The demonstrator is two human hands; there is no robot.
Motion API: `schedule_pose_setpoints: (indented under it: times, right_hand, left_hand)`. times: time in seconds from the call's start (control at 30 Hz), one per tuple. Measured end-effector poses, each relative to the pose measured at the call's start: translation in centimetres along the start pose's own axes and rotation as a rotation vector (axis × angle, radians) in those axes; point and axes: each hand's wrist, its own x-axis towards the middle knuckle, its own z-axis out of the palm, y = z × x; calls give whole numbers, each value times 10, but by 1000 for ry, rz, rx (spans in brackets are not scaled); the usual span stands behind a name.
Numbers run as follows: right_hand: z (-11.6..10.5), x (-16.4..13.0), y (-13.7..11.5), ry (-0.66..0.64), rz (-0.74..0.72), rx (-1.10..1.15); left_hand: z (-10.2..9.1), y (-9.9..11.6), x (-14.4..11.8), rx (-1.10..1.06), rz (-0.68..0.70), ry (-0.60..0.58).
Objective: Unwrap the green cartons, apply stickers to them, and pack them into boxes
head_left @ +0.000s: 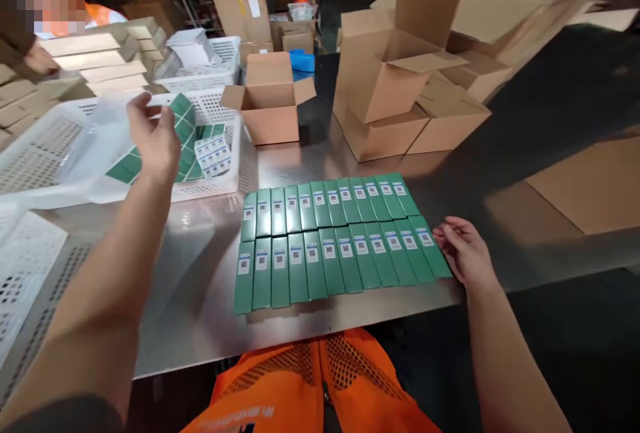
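Boxes [315,273], green and slim, lie side by side in two rows of twelve on the steel table [200,273], the rows end to end in front of the wearer, each box bearing a small white label [345,246] with a code. The right hand [465,253] is at the right end of the near row, its thumb and forefinger close together by the edge of the last box; whether they pinch it or only rest against it cannot be told. The left hand [157,139] is raised over a white basket [213,187], well apart from the boxes, its fingers bent; whether they hold anything cannot be told. In that basket are green sheets [186,127] marked with white lines and a white sheet [214,158] of printed labels. Behind the boxes stands an open carton [274,125], and to its right a group of cartons [387,139], one with its flaps up. Brown cardboard [590,183] lies farther right. A blue thing [303,61] is just behind the open carton. At the upper left, another person is partly in view behind stacked packs [95,56]. The wearer's vest [300,379] is orange, with mesh panels
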Motion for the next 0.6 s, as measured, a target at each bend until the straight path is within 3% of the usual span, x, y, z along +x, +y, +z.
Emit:
schedule_pose_setpoints:
  times: [0.03,0.1,0.17,0.27,0.37,0.47,0.6]
  right_hand:
    - [1,-1,-1,-9,-3,-5]
    - [4,-2,-4,-38,-2,-30]
    - [9,-2,-8,-74,8,-70]
    - [23,3,-11,-121,24,-134]
    - [36,8,-11,-153,28,-213]
    - [42,12,-9,-177,28,-276]
    - [43,17,-10,-199,-26,-325]
  left_hand:
    - [-4,4,-27,-90,20,17]
    - [-14,8,-90,-266,-26,-113]
    - [-22,8,-151,-386,-250,-212]
    - [-21,11,-210,-554,-649,-145]
    - [-9,21,-231,-597,-818,-161]
    - [2,27,-233,-593,-849,-195]
    - [11,16,-229,-583,-851,-200]
